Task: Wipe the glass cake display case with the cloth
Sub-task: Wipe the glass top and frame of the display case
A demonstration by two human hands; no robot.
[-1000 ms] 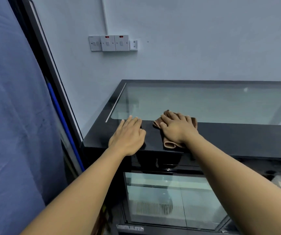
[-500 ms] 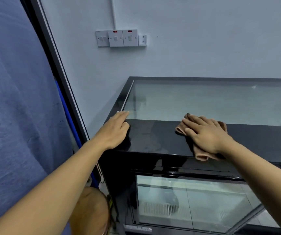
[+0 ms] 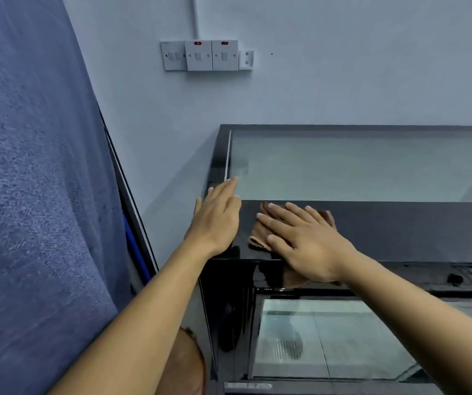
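- Comparing with half a second earlier: the right hand (image 3: pixel 303 238) and the cloth (image 3: pixel 259 233) under it have come left along the black front band (image 3: pixel 400 229) of the case (image 3: pixel 371 166). They were then well apart from the left hand (image 3: pixel 217 220) and are now just beside it, much as they lay a second ago.
- Left hand: unchanged in station at the left front corner of the case top. It lies palm down, with the fingertips reaching the corner of the top glass.
- Left grip: wide, fingers straight and together, holding nothing.
- Right grip: wide, fingers straight and slightly spread, pressing flat on the cloth and not curled round it. The fingers point away and to the left.
- Cloth: brown and folded, lying on the black band between the near edge and the top glass, near the left end. Most of it is hidden by the hand. Parts show at the left side of the hand and beyond the fingertips, and a rolled fold faces near-left. Its long axis cannot be told.
- Case: its long axis runs left to right along the wall. The glass top is level, and the front pane (image 3: pixel 328 337) faces the person.
- Surroundings: switches (image 3: pixel 203 55) on the wall above, and blue fabric (image 3: pixel 29 195) at the far left.
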